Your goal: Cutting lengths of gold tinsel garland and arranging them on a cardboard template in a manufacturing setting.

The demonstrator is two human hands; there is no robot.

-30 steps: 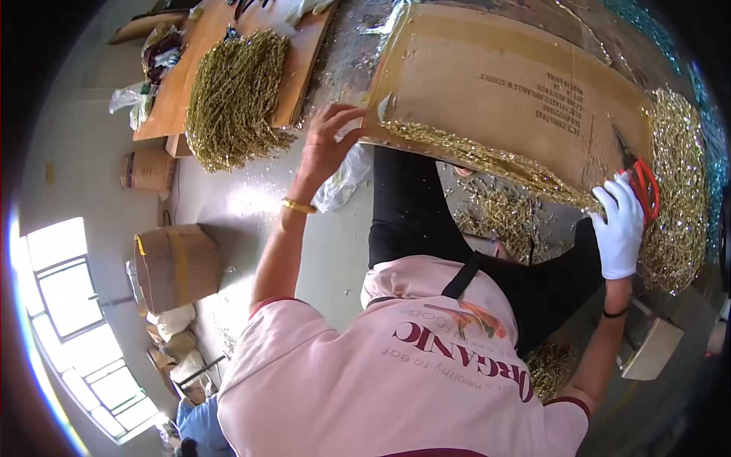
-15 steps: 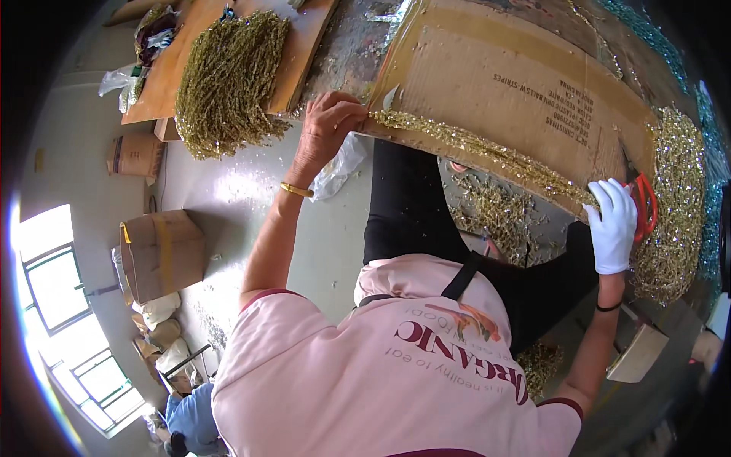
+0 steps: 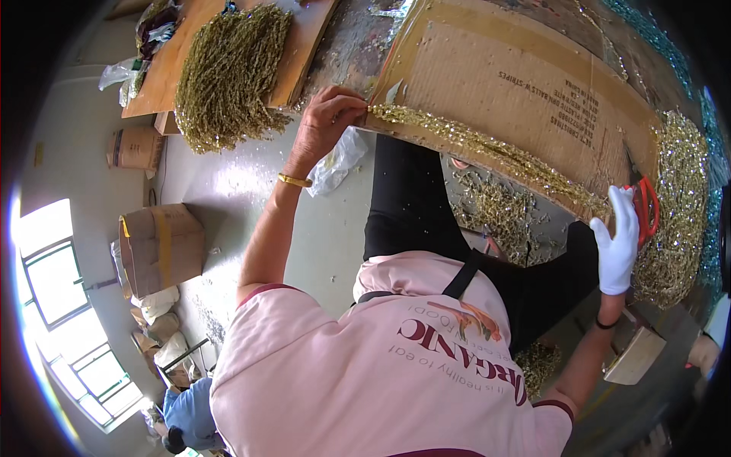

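A bundle of gold tinsel garland (image 3: 487,143) stretches along the near edge of a cardboard sheet (image 3: 487,68). At its left end my bare left hand (image 3: 332,118) is closed, fingertips pinching the strand ends at the cardboard's corner. My right hand (image 3: 618,240), in a white glove, is open by the other end, thumb and fingers apart; nothing shows in it. Just beyond that hand lie red-handled scissors (image 3: 646,209), their dark blades pointing away over the cardboard. A thick pile of gold tinsel (image 3: 674,221) hangs over the table's edge on the right.
Another gold tinsel bunch (image 3: 232,76) hangs off a wooden board (image 3: 164,80) at the far left. Blue tinsel (image 3: 647,34) runs along the far right. Tinsel scraps (image 3: 499,206) lie below the table. Cardboard boxes (image 3: 179,244) and a person in blue (image 3: 194,415) are at left.
My right hand has let go of the tinsel's right end and shifted slightly right and nearer, its thumb and fingers spreading. My left hand keeps its pinch in nearly the same place.
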